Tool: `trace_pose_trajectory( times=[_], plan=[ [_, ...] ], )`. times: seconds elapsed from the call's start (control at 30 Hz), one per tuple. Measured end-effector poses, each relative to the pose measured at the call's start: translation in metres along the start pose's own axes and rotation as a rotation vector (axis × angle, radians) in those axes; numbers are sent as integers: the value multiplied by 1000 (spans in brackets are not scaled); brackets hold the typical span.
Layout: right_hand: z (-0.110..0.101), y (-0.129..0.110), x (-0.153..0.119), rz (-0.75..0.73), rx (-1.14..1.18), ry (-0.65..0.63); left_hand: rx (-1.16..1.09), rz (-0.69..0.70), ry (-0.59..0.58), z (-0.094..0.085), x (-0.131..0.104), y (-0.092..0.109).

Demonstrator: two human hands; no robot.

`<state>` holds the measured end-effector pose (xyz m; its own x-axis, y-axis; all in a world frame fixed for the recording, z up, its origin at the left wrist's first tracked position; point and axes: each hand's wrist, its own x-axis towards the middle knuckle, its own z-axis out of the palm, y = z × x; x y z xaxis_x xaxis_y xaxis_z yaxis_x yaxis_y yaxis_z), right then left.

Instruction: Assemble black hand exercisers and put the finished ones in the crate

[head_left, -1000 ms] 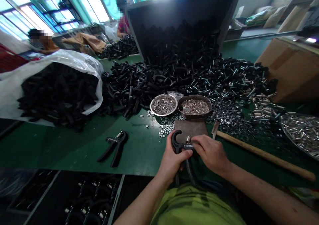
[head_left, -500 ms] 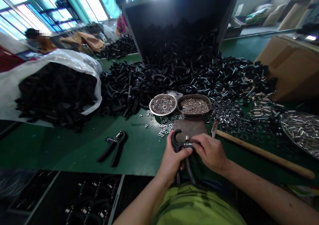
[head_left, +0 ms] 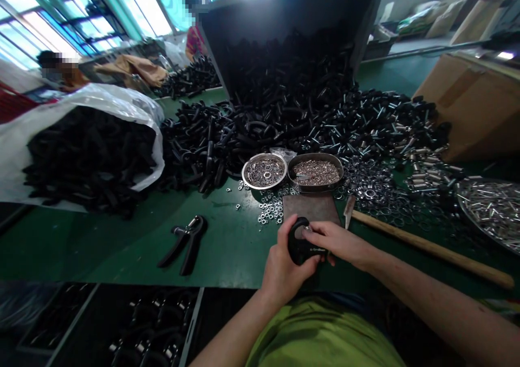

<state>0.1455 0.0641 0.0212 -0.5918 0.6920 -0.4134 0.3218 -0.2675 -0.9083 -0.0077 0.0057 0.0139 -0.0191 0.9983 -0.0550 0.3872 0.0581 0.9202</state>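
Note:
A black hand grip strengthener [head_left: 299, 249] is held just in front of the flat metal plate [head_left: 311, 207]. My left hand [head_left: 284, 266] wraps round its curved head from the left, thumb below. From the right, my right hand [head_left: 339, 243] closes on the same strengthener, its fingers at a small metal spring at the top; the fingertips are partly hidden. Another hand grip strengthener [head_left: 187, 245], fitted with a spring, lies on the green table [head_left: 122, 248] to the left.
A round dish [head_left: 265, 171] and an oval tin [head_left: 316, 173] hold small metal parts. A wooden-handled hammer [head_left: 430, 248] lies right. Black handles heap behind, beside a plastic bag [head_left: 156, 112], a cardboard box [head_left: 471, 104] and a plate of pins [head_left: 491, 210]. Crated strengtheners [head_left: 152, 329] sit below.
The strengthener has turned in my hands, so its legs no longer point down toward me. My right fingers have moved onto the spring at its top.

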Motion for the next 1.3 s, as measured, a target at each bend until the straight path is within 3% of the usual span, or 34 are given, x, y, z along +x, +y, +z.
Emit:
trace_pose_trajectory(
  times=[0.13, 0.2, 0.37, 0.5, 0.67, 0.77, 0.83, 0.97, 1.07, 1.17, 1.3],
  plan=[
    [10, -6, 0, -177, -308, 278, -60, -15, 25, 2, -3, -2],
    [14, -10, -3, -245, -468, 347, -81, -7, 25, 2, -4, -3],
    [20, -17, -11, -262, -762, 347, -53, 79, -32, -5, -5, -6],
    [20, -16, -11, -258, -848, 346, -66, 114, -129, -6, 0, -4],
    [-5, -7, 4, -189, -900, 331, -74, 21, -183, 5, 23, -8],
    [-31, -5, 18, -138, -1027, 233, 84, 104, -129, 4, 44, -18],
    [-48, -12, 32, -124, -1131, 207, 207, 186, -50, -6, 59, -24],
    [-70, -46, 79, -206, -1204, 326, 414, 249, 119, -43, 99, -30],
    [-77, -74, 127, -226, -1220, 406, 671, 253, 210, -72, 141, -28],
    [-78, -91, 167, -199, -1243, 462, 866, 227, 221, -90, 191, -22],
    [-79, -96, 192, -165, -1274, 487, 953, 232, 103, -97, 249, -15]
  ],
)
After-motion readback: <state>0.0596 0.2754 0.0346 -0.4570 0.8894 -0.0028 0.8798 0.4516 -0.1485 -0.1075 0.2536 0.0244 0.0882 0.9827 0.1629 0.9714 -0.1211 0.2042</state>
